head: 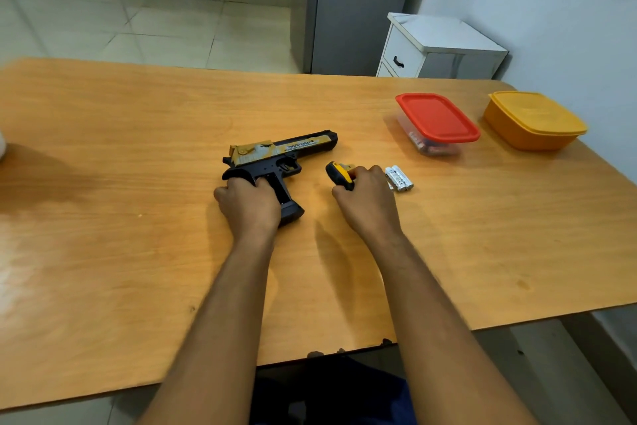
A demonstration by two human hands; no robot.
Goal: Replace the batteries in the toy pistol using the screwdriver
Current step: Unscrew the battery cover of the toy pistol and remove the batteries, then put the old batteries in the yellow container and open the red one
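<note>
Left hand (249, 204) grips the toy pistol (275, 162), right hand (367, 195) the screwdriver (339, 174), beside batteries (399, 178) and two lidded boxes (437, 123).

The black toy pistol (281, 162), trimmed in gold and silver along its slide, is being kept flat on its side on the counter (138, 135), muzzle pointing right, grip angled toward the near edge. The yellow-and-black screwdriver (340, 175) is being held just to its right, only the handle showing. Two white batteries (399, 178) are lying side by side just beyond.
</note>
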